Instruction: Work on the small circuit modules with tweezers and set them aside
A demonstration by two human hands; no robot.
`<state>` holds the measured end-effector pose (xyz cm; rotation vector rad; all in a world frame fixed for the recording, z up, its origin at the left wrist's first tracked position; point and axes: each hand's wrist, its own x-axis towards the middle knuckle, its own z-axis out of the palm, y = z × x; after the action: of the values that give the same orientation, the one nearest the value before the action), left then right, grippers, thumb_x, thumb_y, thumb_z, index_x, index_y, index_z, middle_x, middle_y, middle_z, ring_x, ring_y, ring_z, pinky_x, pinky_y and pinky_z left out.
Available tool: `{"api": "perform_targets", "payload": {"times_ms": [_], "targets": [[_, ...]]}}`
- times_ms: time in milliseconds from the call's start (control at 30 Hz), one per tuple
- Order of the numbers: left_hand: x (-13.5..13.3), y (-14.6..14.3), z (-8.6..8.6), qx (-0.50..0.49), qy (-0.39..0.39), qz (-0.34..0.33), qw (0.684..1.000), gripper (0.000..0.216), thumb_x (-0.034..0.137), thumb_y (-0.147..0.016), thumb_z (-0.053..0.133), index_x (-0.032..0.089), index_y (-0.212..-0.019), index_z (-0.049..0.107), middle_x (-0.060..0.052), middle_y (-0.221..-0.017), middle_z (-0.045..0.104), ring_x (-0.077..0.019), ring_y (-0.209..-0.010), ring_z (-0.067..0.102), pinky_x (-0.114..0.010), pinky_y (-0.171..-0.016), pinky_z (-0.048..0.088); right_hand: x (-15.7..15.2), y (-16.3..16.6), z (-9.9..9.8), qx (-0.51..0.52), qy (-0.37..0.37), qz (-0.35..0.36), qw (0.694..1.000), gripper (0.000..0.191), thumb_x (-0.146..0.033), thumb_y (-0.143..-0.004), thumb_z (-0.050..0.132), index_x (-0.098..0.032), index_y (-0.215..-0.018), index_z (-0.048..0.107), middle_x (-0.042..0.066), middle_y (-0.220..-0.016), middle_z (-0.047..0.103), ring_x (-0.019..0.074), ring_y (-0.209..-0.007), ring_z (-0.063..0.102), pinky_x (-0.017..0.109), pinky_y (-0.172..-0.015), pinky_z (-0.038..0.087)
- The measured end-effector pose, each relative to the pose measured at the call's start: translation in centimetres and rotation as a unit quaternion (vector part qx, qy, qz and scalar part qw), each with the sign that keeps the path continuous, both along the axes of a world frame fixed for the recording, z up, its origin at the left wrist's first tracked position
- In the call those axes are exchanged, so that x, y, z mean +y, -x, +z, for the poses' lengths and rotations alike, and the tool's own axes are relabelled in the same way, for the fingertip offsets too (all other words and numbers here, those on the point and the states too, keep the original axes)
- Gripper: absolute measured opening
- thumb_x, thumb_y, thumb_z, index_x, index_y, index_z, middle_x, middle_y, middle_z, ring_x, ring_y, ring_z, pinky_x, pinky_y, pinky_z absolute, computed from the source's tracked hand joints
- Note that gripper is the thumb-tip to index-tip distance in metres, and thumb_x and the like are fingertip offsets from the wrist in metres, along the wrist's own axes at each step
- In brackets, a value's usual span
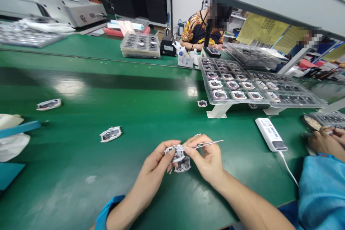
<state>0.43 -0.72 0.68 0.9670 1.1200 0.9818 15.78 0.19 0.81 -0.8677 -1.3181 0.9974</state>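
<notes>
My left hand [159, 160] grips a small white-framed electronic housing [178, 153] between thumb and fingers. In my right hand [206, 156] is a pair of tweezers [215, 142], its shaft sticking out to the right, while the fingertips meet the right edge of the housing. The tip of the tweezers is too small to make out. Just below, a second white-framed housing [183, 165] sits partly behind the held one; whether it is held or lies on the table I cannot tell. Another housing [111, 134] lies to the left of my hands.
Clear trays [234, 101] of housings stand on white brackets at the right. A white device [270, 133] with a cable lies before them. A co-worker's hands [325, 138] are at the right edge; another person [201, 30] sits opposite. Another housing [49, 104] lies far left on the green table [81, 179].
</notes>
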Motion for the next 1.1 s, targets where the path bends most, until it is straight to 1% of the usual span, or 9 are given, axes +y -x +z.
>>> {"api": "perform_targets", "payload": {"times_ms": [200,533,833,1100], "targets": [[0.05,-0.12,0.33,-0.006,0.010,0.003,1.000,0.042,0.052,-0.078,0.066,0.017,-0.101,0.063,0.003,-0.070,0.056,-0.0118,-0.061,0.045,-0.022,-0.055,0.038,-0.02,-0.07,0.11,-0.008,-0.020,0.001,1.000,0.010,-0.012,-0.081,0.070,-0.021,-0.082,0.065,0.003,-0.081,0.073,0.0174,-0.079,0.070,0.031,-0.075,0.054],[0.05,0.01,0.38,0.000,0.007,-0.003,1.000,0.043,0.053,-0.078,0.066,0.017,-0.100,0.062,0.004,-0.066,0.055,-0.0115,-0.058,0.045,-0.022,-0.053,0.037,-0.07,0.06,0.37,-0.014,-0.024,-0.004,1.000,0.009,-0.012,-0.082,0.069,-0.021,-0.082,0.065,0.003,-0.080,0.072,0.0170,-0.079,0.069,0.031,-0.075,0.053],[-0.03,-0.13,0.89,-0.005,0.013,0.007,1.000,0.037,0.049,-0.076,0.069,0.018,-0.098,0.064,0.003,-0.068,0.057,-0.0125,-0.059,0.047,-0.022,-0.053,0.039,-0.23,-0.17,0.25,-0.032,-0.012,-0.018,0.999,0.005,-0.018,-0.084,0.068,-0.021,-0.084,0.064,0.004,-0.080,0.072,0.0191,-0.078,0.069,0.035,-0.074,0.054],[0.02,0.04,0.52,-0.007,0.007,0.005,1.000,0.035,0.046,-0.078,0.068,0.018,-0.099,0.065,0.002,-0.069,0.059,-0.0122,-0.058,0.047,-0.022,-0.053,0.038,-0.20,-0.23,0.07,-0.035,-0.013,-0.019,0.999,0.005,-0.018,-0.084,0.068,-0.021,-0.084,0.064,0.004,-0.081,0.071,0.0188,-0.078,0.069,0.034,-0.073,0.054]]}}
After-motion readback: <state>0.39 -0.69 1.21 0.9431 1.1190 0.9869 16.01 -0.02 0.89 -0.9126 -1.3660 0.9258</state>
